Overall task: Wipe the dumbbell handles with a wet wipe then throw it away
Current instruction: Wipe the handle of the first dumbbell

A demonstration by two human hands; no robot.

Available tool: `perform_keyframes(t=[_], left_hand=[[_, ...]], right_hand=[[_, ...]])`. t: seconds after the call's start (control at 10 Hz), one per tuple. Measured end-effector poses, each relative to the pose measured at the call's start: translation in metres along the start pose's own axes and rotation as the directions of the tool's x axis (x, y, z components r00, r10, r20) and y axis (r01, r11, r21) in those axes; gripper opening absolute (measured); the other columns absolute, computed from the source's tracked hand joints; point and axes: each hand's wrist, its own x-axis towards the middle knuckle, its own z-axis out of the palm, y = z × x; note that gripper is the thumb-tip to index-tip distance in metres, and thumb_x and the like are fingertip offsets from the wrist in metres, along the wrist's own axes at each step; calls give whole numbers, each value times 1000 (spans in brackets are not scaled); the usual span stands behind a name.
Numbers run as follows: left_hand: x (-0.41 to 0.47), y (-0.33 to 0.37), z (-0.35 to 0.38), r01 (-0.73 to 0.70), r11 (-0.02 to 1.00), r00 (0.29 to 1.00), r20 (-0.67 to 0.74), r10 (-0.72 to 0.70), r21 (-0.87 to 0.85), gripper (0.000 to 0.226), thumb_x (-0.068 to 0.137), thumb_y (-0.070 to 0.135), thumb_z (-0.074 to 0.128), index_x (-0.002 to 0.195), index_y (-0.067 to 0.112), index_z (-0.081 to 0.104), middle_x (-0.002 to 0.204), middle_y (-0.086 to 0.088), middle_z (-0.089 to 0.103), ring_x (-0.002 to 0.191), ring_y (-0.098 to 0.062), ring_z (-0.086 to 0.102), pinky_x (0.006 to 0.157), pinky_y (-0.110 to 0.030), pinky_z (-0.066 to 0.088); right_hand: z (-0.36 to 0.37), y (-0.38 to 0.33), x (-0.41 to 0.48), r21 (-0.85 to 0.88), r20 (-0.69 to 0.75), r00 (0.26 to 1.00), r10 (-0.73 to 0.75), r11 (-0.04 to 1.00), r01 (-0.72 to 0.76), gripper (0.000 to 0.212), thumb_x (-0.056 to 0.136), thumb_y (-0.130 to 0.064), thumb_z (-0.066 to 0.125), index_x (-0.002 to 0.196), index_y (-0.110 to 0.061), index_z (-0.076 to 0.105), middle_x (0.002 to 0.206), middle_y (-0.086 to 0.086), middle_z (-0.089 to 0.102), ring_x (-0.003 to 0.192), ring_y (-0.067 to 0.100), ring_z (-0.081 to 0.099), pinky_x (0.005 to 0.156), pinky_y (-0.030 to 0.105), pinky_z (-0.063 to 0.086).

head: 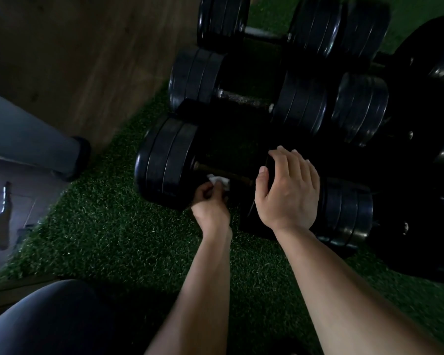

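Observation:
The nearest black dumbbell (167, 160) lies on green turf, and its dark metal handle (231, 175) runs between the plate stacks. My left hand (210, 203) pinches a crumpled white wet wipe (219, 181) against the near side of that handle, close to the left plates. My right hand (289, 190) rests with spread fingers over the dumbbell's right plate stack and hides most of it. Two more dumbbells lie behind, one with a bare handle (244, 98) and one (313, 29) farther back.
Green artificial turf (113, 234) covers the floor. A wooden wall panel (82, 55) rises at the left. Another person's leg and shoe (72, 160) stand at the left edge. More black dumbbells and plates (362, 108) crowd the right. My knee (51, 319) is at the bottom left.

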Motion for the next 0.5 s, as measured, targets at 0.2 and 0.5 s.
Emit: perform_keyframes(t=[0.2,0.5], left_hand=[[8,10,-4,99,992,975,-189,-113,-80,2,92,16,69,91,18,68,87,1,71,77,-13,66,62,-20,53],[-4,-6,-4,68,987,997,31,-74,149,9,89,10,71,82,13,68,79,0,70,73,-12,66,65,-18,52]], right_hand=[[1,0,-1,11,-8,1000,-4,1000,4,42,100,-39,39,129,-16,58,137,2,58,133,25,48,115,44,31],[0,0,-1,4,-22,1000,-5,1000,6,40,99,-37,40,128,-15,58,136,3,59,133,26,48,114,44,32]])
